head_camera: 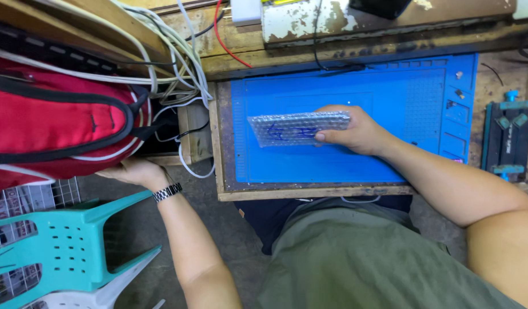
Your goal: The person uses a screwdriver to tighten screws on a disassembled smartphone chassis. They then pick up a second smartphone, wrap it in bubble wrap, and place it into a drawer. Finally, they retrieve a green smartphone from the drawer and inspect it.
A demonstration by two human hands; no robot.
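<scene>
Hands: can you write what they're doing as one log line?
right hand: holds bubble-wrap packet over blue mat | left hand: under red bag | teal stool: below

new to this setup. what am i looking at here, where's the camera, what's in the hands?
There is no machine: a person works with two bare hands, and the single picture comes from a camera worn on the head, looking down over the lap. The right hand holds a flat packet wrapped in bubble wrap over a blue work mat that lies on a worn wooden bench. The left hand, with a wristwatch, reaches to the side and touches the underside of a red bag. White cables hang above the bag. A teal plastic stool stands below it, and a small blue-jawed holder sits at the bench's right edge.
</scene>
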